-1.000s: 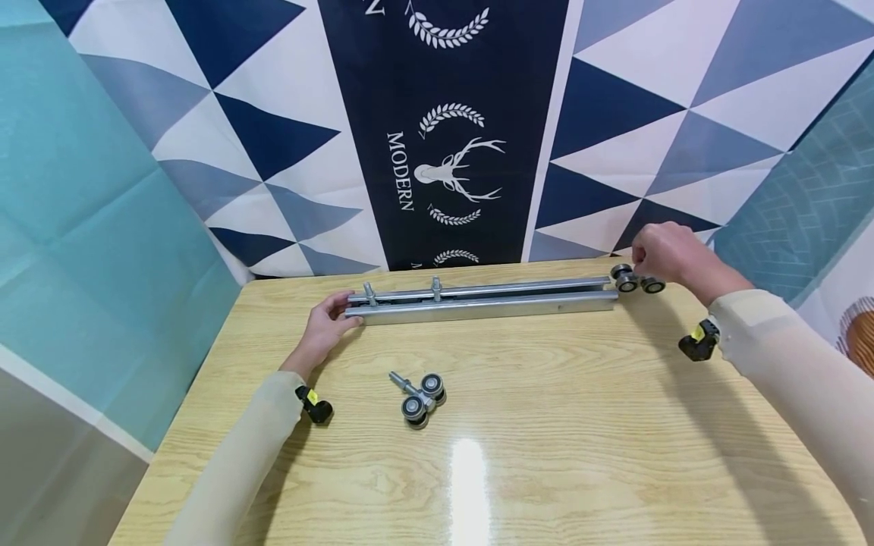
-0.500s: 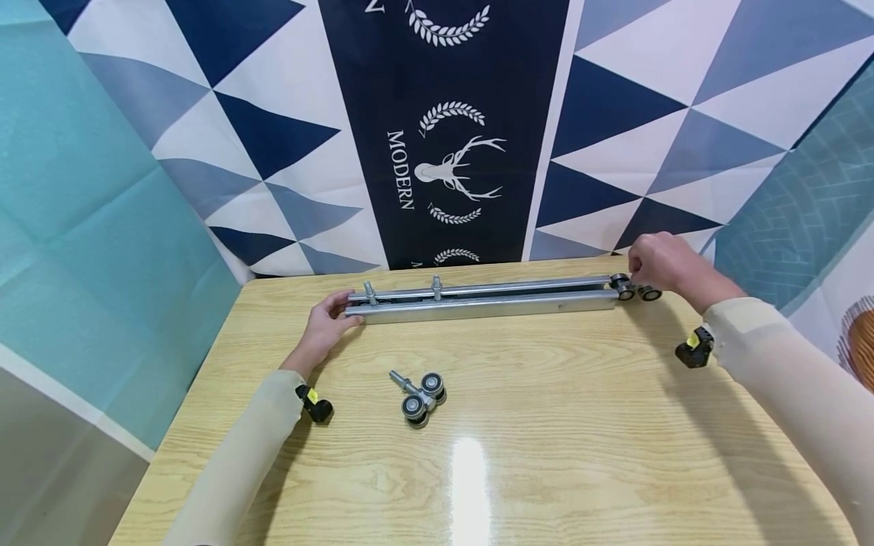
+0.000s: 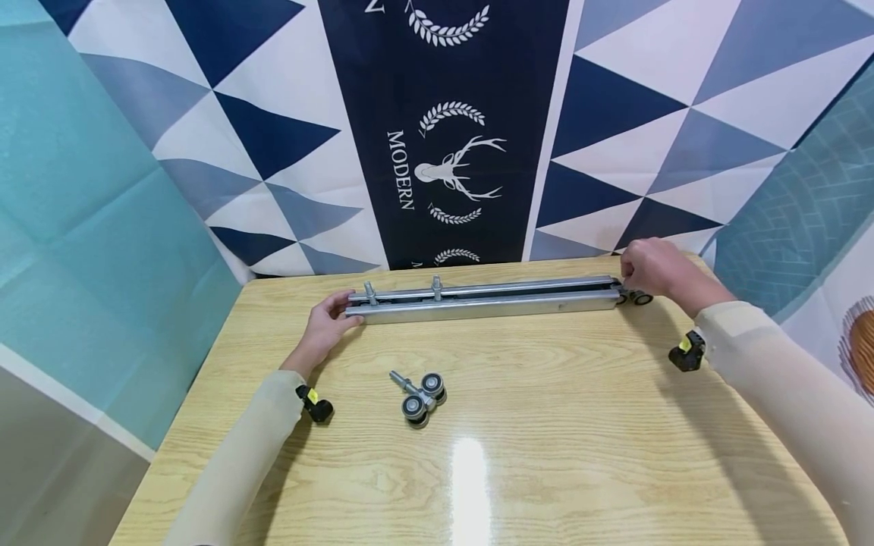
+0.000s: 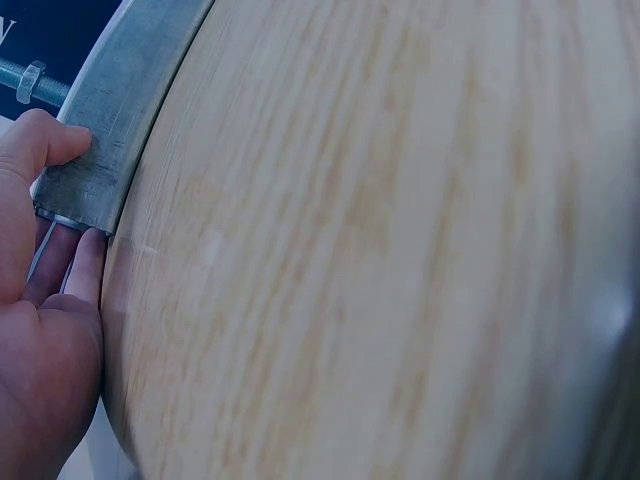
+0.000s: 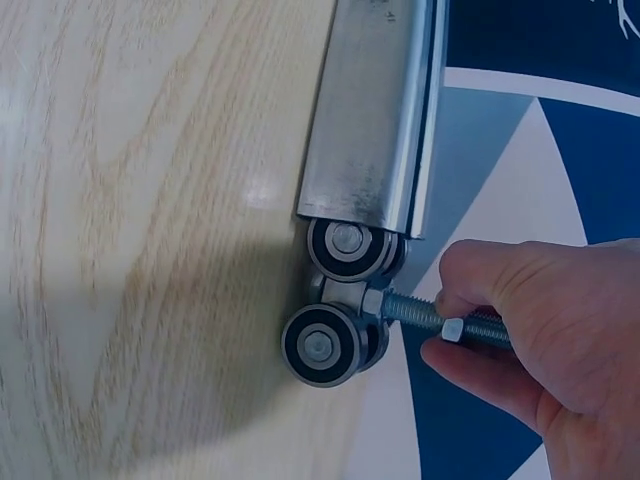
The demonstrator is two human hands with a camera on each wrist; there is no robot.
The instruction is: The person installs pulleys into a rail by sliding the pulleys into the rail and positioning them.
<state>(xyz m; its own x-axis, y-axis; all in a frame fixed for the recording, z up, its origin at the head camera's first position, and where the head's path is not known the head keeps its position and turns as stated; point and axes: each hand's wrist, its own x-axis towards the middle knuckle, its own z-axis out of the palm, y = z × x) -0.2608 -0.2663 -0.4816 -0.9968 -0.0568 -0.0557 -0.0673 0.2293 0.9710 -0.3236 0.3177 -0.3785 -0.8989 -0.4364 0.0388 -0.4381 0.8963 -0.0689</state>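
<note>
A metal track [image 3: 492, 302] lies along the back of the table, slot facing up, with two bolts [image 3: 437, 288] standing out of the slot in its left half. At the track's left end my left hand [image 3: 325, 327] holds it, thumb on the front wall and fingers behind and at the end. My right hand [image 5: 545, 350] pinches the threaded bolt of a roller trolley [image 5: 345, 290]. Its front wheels sit right at the track's right end, partly inside the opening; its rear wheels are outside. Another roller trolley [image 3: 421, 400] lies on the table in front of the track.
The wooden table [image 3: 546, 425] carries a bright light reflection near its front. Behind it hangs a patterned cloth [image 3: 451, 152], close to the track and my right hand. A teal panel [image 3: 102, 227] borders the left side.
My right hand has moved left and slightly down with the roller trolley, bringing its front wheels into the track's right end. The left hand and the other trolley have stayed put.
</note>
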